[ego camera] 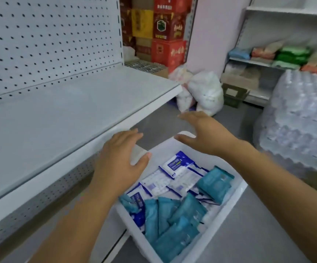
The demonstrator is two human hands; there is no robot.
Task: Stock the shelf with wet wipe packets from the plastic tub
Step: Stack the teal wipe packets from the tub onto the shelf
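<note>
Nearest, below both forearms, the white plastic tub [226, 207] sat on the grey floor, holding the wet wipe packets: teal packets [173, 224] heaped at the end closest to the person, and white-and-blue packets [176, 164] lying flat further along, under and between the two hands. The left hand [119, 160] hovered over the tub's left side, palm down, fingers straight and together, thumb spread, holding nothing. The right hand [205, 133] hung a little further out above the tub's far end, fingers likewise stretched flat and thumb apart, gripping nothing. Just left of the left hand ran the front edge of the white shelf [59, 120], with no packet on its visible surface, backed by a perforated panel [49, 44]. Beyond the right hand's fingertips lay white plastic bags [205, 92] on the floor; to its right stood wrapped packs of water bottles [302, 114]. Furthest off were stacked red cartons [169, 35] and another shelf unit [286, 54] carrying soft coloured packs.
</note>
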